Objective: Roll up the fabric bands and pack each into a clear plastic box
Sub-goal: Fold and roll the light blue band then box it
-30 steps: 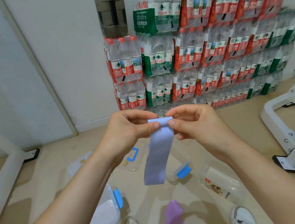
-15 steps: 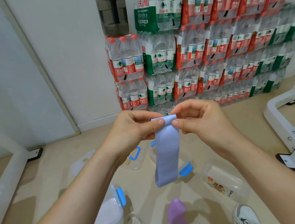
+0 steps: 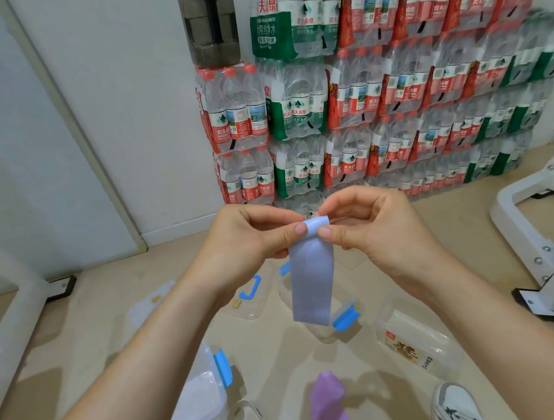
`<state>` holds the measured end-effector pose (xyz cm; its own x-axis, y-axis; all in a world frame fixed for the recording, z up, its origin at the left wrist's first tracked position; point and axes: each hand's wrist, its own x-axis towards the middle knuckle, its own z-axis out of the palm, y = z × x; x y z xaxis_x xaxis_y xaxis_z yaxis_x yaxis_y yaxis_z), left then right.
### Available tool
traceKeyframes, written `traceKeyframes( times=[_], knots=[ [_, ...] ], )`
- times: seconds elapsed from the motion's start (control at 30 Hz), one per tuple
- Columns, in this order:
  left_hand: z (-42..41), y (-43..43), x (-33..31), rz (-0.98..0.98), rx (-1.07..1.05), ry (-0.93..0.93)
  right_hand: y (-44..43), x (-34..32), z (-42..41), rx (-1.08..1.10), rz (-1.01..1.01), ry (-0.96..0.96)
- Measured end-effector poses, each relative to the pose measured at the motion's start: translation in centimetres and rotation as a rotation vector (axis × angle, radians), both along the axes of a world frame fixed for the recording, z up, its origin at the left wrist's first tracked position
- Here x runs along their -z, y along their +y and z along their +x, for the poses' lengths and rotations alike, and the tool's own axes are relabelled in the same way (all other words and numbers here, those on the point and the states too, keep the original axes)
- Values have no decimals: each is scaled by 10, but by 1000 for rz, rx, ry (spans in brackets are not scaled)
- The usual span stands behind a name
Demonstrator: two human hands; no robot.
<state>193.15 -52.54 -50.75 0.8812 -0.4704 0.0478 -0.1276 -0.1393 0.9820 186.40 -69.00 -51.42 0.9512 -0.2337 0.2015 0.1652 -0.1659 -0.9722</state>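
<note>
1. Left hand [image 3: 245, 242] and right hand [image 3: 367, 228] pinch the pale blue band [image 3: 311, 273] by its top edge, above the open clear box [image 3: 325, 316].
2. Uneven thumb pressure could skew the roll.
3. A loosened pinch likely drops it.

Both hands raised mid-view, left hand [image 3: 248, 242] left of right hand [image 3: 371, 231], pinching top end of fabric band [image 3: 311, 273] between them; band hangs down. Floor [image 3: 110, 308] below: open box [image 3: 332, 319] behind band, lidded box [image 3: 198, 401] lower left, labelled box [image 3: 415, 348] right, second band [image 3: 329, 406] near bottom centre, shoe [image 3: 453, 405] to its right. Water bottle packs [image 3: 360, 102] stacked against back wall.
</note>
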Motion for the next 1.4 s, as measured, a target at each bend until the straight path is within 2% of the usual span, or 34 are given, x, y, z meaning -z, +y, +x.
traceKeyframes(
  times=[0.2, 0.5, 0.7, 1.0, 1.17, 1.4],
  knots=[
    [3, 0, 1, -39, -52, 11, 0, 0, 0, -31, 8, 87],
    [1, 3, 2, 106, 60, -58, 1, 1, 0, 9, -50, 57],
    [2, 3, 2, 23, -4, -41, 2, -1, 0, -58, 19, 122],
    [0, 3, 1, 53, 63, -19, 0, 0, 0, -7, 9, 70],
    [1, 1, 1, -7, -3, 1, 0, -1, 0, -46, 58, 120],
    [2, 1, 3, -34, -22, -8, 1, 2, 2, -17, 17, 145]
  ],
)
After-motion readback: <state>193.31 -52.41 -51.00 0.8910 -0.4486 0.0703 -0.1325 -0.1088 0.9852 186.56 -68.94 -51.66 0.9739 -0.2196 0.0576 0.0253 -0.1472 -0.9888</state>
